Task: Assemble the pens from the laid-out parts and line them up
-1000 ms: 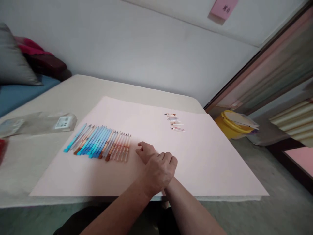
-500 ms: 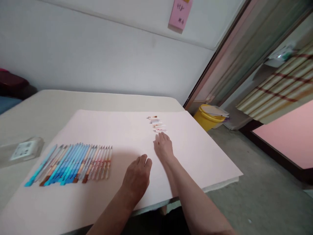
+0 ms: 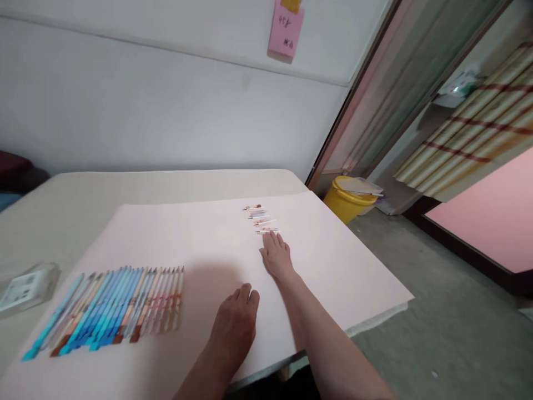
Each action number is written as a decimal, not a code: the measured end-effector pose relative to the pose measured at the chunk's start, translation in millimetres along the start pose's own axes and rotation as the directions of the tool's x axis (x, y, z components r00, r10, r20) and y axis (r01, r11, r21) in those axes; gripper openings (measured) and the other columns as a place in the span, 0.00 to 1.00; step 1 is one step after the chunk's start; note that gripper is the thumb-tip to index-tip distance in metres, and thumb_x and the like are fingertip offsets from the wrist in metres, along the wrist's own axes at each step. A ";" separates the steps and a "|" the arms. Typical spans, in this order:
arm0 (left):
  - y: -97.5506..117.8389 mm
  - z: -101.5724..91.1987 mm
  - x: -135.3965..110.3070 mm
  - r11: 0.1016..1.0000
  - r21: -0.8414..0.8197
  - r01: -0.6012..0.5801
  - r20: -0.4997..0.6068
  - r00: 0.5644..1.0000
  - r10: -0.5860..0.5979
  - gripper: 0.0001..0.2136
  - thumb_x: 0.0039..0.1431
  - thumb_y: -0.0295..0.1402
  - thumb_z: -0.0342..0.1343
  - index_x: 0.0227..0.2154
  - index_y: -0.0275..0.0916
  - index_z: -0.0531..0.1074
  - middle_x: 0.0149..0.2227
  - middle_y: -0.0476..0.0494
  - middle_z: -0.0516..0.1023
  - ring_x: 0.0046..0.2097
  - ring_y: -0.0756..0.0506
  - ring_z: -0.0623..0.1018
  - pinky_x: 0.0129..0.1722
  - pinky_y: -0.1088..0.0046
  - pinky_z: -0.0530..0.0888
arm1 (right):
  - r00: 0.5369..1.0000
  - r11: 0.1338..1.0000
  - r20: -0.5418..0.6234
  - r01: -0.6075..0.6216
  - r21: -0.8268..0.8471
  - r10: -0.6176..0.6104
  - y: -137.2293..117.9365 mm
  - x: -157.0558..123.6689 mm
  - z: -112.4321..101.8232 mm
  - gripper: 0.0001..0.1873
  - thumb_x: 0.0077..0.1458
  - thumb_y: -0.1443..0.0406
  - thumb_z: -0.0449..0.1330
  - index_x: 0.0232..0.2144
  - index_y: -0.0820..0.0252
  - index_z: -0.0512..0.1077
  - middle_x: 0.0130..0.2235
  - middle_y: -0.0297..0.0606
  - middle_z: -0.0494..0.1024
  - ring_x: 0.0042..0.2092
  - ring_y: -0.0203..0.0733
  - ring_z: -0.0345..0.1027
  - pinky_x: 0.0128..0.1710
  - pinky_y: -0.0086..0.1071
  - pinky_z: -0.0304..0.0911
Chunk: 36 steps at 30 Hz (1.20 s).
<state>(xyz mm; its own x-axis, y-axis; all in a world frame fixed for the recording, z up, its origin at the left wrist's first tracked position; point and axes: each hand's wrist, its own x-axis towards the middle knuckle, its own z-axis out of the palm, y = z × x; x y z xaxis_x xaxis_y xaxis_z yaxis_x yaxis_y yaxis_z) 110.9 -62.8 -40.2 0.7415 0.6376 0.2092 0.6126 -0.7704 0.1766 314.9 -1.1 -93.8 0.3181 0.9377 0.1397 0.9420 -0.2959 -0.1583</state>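
Note:
My right hand [image 3: 277, 255] reaches over the pink sheet [image 3: 333, 261], fingers stretched out and slightly apart. Its fingertips lie at the nearest white pen [image 3: 268, 230]; whether they touch it I cannot tell. Beyond that pen, a few more slim pens [image 3: 257, 214] lie crosswise in a short column, dark tips to the left. My left hand [image 3: 235, 322] is low over the sheet, back up, its fingers loosely bent with a small gap and no object showing in them. To its left lies a row of pens [image 3: 112, 303] side by side, in blue, brown, clear and pale pink.
A clear plastic box with a white label [image 3: 27, 289] is on the cream table [image 3: 87, 191] at the left. The table's far edge meets a white wall panel [image 3: 166, 105] bearing a pink note [image 3: 286, 30]. A yellow bucket [image 3: 345, 200] stands on the floor beyond the right edge.
The view has shifted, so the table and pen rows appear lower and farther left. My right hand's fingers are now more spread, by the same nearest pen. My left hand stays nearly in place.

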 end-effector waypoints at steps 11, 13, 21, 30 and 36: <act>-0.7 12.8 -1.1 1.000 -0.009 0.005 0.104 0.995 -0.004 0.12 0.57 0.19 0.41 0.34 0.38 0.67 0.37 0.42 0.71 0.34 0.46 0.72 0.33 0.70 0.69 | 0.999 0.995 -0.039 -0.018 0.094 0.021 -7.5 18.6 -0.1 0.27 0.57 0.62 0.49 0.59 0.57 0.56 0.62 0.43 0.58 0.62 0.50 0.44 0.54 0.45 0.42; -1.8 13.4 -1.0 1.000 -0.003 0.004 0.108 0.994 -0.004 0.12 0.58 0.20 0.40 0.35 0.38 0.68 0.37 0.42 0.71 0.34 0.45 0.72 0.33 0.69 0.69 | 0.995 0.994 -0.094 -0.022 0.104 0.032 -8.3 18.7 -4.0 0.22 0.58 0.66 0.48 0.55 0.58 0.61 0.56 0.45 0.66 0.58 0.47 0.52 0.54 0.43 0.42; 1.6 9.4 1.6 0.999 -0.034 0.013 0.124 0.992 -0.008 0.13 0.59 0.20 0.39 0.35 0.38 0.68 0.39 0.42 0.71 0.35 0.45 0.72 0.34 0.68 0.69 | 0.993 0.994 -0.109 -0.041 0.104 0.052 5.4 9.4 -15.5 0.15 0.55 0.72 0.48 0.42 0.58 0.69 0.47 0.42 0.72 0.52 0.44 0.57 0.49 0.36 0.47; -2.8 -2.7 9.8 0.775 -0.515 0.365 0.207 0.931 -0.301 0.09 0.58 0.28 0.45 0.39 0.39 0.69 0.40 0.42 0.72 0.40 0.46 0.73 0.40 0.68 0.67 | 0.999 0.987 0.022 -0.041 0.154 0.039 6.0 7.6 -24.0 0.11 0.53 0.71 0.51 0.33 0.59 0.73 0.38 0.42 0.75 0.41 0.42 0.63 0.37 0.31 0.52; -13.1 -3.2 22.4 -0.193 -0.863 0.466 0.493 0.696 -0.522 0.11 0.50 0.33 0.58 0.38 0.36 0.71 0.36 0.40 0.75 0.38 0.46 0.75 0.38 0.71 0.70 | 0.990 0.961 0.105 0.058 0.270 -0.089 -22.5 -3.7 -47.1 0.06 0.53 0.67 0.54 0.30 0.57 0.72 0.31 0.34 0.75 0.31 0.35 0.64 0.29 0.26 0.52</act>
<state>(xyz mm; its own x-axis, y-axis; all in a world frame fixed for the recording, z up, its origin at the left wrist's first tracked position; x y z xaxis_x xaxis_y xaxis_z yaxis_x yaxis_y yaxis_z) 118.7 -38.5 -34.7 0.3312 0.8447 -0.4204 -0.0093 0.4485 0.8937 297.5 -6.5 -44.7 0.2199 0.9743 0.0495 0.8947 -0.1812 -0.4083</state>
